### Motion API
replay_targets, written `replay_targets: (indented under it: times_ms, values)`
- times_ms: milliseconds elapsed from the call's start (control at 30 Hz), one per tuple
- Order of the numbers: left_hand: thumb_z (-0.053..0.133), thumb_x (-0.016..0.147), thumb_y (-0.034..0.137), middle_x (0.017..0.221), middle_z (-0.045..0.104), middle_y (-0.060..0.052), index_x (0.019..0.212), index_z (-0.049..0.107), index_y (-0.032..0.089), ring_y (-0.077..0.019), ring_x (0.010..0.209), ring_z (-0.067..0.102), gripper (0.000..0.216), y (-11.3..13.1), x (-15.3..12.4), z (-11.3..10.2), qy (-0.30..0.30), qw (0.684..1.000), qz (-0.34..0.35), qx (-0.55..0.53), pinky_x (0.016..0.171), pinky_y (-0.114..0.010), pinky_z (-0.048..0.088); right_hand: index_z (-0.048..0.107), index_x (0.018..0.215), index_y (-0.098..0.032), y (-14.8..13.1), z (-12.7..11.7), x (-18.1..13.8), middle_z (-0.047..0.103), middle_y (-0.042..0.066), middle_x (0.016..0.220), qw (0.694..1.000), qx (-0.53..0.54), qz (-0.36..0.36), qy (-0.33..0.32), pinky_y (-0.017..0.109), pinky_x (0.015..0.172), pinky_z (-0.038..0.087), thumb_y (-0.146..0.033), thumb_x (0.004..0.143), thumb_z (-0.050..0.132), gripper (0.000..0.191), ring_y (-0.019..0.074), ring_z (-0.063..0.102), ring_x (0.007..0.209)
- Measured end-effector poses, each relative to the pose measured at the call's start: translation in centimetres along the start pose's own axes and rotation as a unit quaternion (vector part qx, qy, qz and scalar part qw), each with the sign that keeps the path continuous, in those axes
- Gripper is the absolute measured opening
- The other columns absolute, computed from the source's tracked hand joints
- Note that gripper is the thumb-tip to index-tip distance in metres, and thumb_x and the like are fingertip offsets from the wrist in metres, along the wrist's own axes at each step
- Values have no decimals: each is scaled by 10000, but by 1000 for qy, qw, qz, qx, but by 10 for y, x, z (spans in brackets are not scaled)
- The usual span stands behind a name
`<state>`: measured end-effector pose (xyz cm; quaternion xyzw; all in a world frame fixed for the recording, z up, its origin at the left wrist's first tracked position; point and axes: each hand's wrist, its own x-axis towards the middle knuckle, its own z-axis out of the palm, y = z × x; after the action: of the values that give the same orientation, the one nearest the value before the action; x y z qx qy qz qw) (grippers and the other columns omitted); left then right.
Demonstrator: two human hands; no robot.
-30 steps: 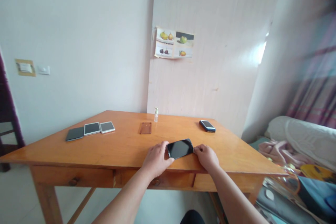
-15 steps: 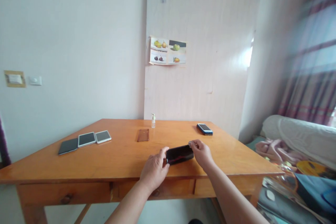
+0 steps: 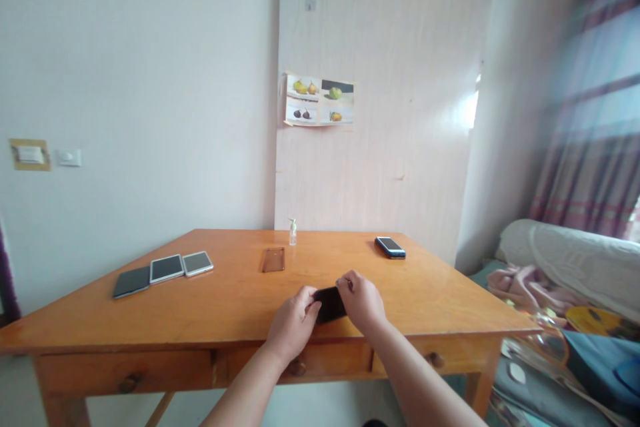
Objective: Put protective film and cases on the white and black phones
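Note:
A black phone [image 3: 330, 304] rests near the front edge of the wooden table [image 3: 210, 307], its glossy screen partly hidden. My left hand [image 3: 295, 319] grips the phone's left end with curled fingers. My right hand [image 3: 362, 300] lies over its right half, fingers pinched at the top edge. Whether anything thin is held between those fingers cannot be made out.
Three phones [image 3: 163, 270] lie in a row at the table's left. A clear amber phone case [image 3: 273, 259] and a small pump bottle [image 3: 293, 232] sit mid-back. A blue-edged phone [image 3: 391, 247] lies at the back right. A bed with blankets [image 3: 560, 280] stands to the right.
My right hand has slid left from the phone's right end across its screen, now covering most of it. The left hand has kept its hold on the left end.

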<state>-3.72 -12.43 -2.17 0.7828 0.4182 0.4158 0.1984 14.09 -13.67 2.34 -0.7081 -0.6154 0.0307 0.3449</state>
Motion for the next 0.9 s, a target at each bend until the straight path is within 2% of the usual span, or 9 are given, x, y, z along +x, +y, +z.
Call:
replay_targets:
  times_ms: [100, 167, 267, 367, 467, 600, 767, 833, 900]
  values:
    - [458, 931, 307, 1005, 712, -40, 1085, 563, 239, -184, 890, 668, 198, -1, -2, 0, 15, 1000, 5, -3, 739, -267, 464, 639, 825, -213, -28, 10, -14, 705, 46, 855, 998, -2, -53, -19, 235, 609, 316, -387, 917, 414, 299, 160, 607, 777]
    - [459, 933, 308, 988, 713, -37, 1066, 564, 241, -178, 855, 669, 182, -2, -3, 0, 20, 1000, 9, 7, 714, -261, 458, 638, 816, -212, -35, 12, -16, 701, 41, 832, 997, -7, -66, -30, 235, 590, 302, -385, 915, 413, 300, 153, 603, 755]
    - [454, 938, 300, 958, 714, -25, 1048, 560, 245, -173, 850, 666, 162, -4, -4, 1, 27, 999, 11, 26, 710, -254, 448, 650, 825, -223, -22, 2, -8, 701, 42, 824, 999, -26, -26, -22, 243, 575, 296, -401, 912, 398, 321, 162, 601, 744]
    - [452, 941, 299, 921, 710, -16, 1041, 556, 245, -169, 859, 665, 154, -4, -3, 3, 32, 999, 12, 30, 734, -249, 446, 667, 863, -231, 4, -17, 10, 711, 57, 865, 996, -57, 68, 0, 249, 590, 322, -403, 907, 388, 331, 183, 615, 788]
    - [456, 940, 305, 908, 708, -11, 1034, 556, 246, -165, 844, 665, 150, -4, -3, 4, 32, 999, 15, 30, 733, -245, 445, 669, 862, -215, 17, -28, 21, 713, 83, 868, 993, -72, 93, 5, 261, 587, 329, -378, 907, 384, 332, 201, 628, 792]
    - [462, 936, 307, 922, 709, -17, 1023, 555, 243, -169, 835, 666, 142, -3, -3, 2, 26, 999, 11, 27, 711, -246, 440, 659, 866, -214, -8, -13, 9, 717, 86, 883, 995, -75, 71, 0, 265, 607, 344, -371, 911, 399, 308, 204, 641, 810]
    - [458, 927, 270, 925, 706, -40, 1032, 550, 226, -178, 822, 659, 146, -4, -4, -1, 27, 999, 30, -6, 697, -255, 441, 627, 881, -213, -55, 17, -21, 705, 60, 902, 997, -46, -65, -22, 260, 642, 369, -351, 926, 386, 281, 184, 643, 818]
    - [452, 928, 277, 916, 703, -42, 1017, 552, 223, -179, 815, 656, 145, -5, -4, -2, 31, 999, 27, -12, 693, -258, 442, 629, 881, -214, -57, 17, -21, 706, 60, 902, 997, -44, -60, -31, 260, 645, 375, -350, 924, 389, 280, 184, 645, 823]
    - [452, 927, 297, 906, 699, -36, 992, 557, 224, -179, 808, 651, 143, -5, -4, -1, 31, 999, 18, -3, 689, -260, 439, 640, 880, -220, -45, 8, -11, 710, 66, 904, 998, -55, -16, -29, 264, 646, 380, -360, 918, 390, 290, 193, 647, 834]
